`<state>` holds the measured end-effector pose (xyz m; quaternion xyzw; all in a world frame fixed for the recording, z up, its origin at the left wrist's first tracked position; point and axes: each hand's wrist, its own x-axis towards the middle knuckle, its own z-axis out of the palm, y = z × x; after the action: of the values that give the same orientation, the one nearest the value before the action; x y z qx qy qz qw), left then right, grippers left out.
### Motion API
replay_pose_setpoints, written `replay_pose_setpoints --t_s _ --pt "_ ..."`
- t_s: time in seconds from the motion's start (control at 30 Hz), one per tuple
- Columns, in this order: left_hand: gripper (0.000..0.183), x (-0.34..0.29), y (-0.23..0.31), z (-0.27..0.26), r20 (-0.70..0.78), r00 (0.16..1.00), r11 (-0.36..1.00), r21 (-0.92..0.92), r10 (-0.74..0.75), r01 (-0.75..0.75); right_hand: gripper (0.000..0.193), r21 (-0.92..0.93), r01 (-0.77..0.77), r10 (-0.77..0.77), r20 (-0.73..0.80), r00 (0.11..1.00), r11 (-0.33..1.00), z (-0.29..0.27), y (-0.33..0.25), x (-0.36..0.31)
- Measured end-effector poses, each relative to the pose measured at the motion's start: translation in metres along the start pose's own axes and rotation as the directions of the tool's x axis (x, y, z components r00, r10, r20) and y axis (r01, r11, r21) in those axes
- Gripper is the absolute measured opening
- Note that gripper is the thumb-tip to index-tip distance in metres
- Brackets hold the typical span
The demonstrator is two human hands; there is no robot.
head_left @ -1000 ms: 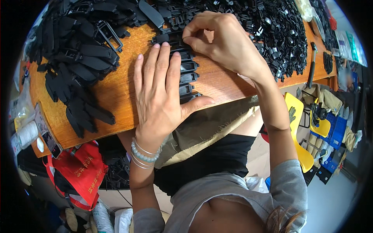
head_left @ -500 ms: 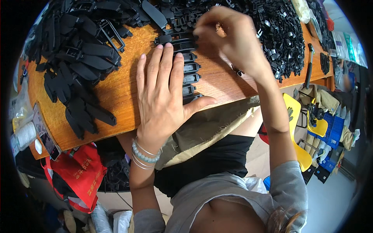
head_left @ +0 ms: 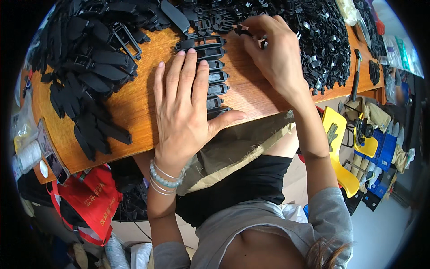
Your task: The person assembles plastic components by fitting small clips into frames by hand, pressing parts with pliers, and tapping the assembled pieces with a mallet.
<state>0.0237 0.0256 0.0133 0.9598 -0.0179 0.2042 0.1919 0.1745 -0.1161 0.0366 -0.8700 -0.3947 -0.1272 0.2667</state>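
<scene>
**Black plastic buckle parts lined up on a wooden counter**

Black plastic buckles [head_left: 214, 76] lie in a stacked row running down the middle of the orange-brown wooden counter [head_left: 134, 107], from its far side to the near edge. Left hand [head_left: 183, 112] lies flat, palm down, on the counter with fingers [head_left: 188, 71] spread and straight, their tips beside the upper pieces of the row; the thumb sticks out to the right near the counter's edge, under the lowest pieces. Nothing gripped by it. Beaded bracelets [head_left: 163, 178] on the left wrist.

Right hand [head_left: 275, 54] is at the far side of the counter, at the edge of a big heap of small black clips [head_left: 322, 40]. Its fingers [head_left: 251, 33] are pinched narrow on a small black piece [head_left: 242, 30] just above the top of the row.

To the left, a pile of longer black strap pieces [head_left: 85, 80] covers the counter's corner. A hammer [head_left: 356, 74] lies on the right end. Red bag [head_left: 89, 201] below the counter on the left, yellow chair [head_left: 336, 148] on the right. Tan cloth [head_left: 237, 148] over the lap.
</scene>
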Motion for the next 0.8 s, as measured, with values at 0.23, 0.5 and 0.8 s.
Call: replay_pose_setpoints --t_s 0.23,0.5,0.8 --pt "0.086 -0.001 0.0 0.0 -0.032 0.999 1.0 -0.027 0.011 -0.012 0.015 0.319 -0.071 -0.001 0.221 0.975 0.945 0.005 -0.023 0.022" --pt "0.087 -0.002 -0.002 0.003 -0.056 0.998 0.998 -0.04 0.037 -0.039 0.014 0.253 0.062 -0.127 0.25 0.96 0.966 0.005 -0.017 0.033" --pt "0.087 -0.001 -0.002 0.004 -0.057 0.998 0.998 -0.049 0.03 -0.033 0.01 0.139 0.345 -0.372 0.306 0.877 0.928 0.001 -0.017 0.049"
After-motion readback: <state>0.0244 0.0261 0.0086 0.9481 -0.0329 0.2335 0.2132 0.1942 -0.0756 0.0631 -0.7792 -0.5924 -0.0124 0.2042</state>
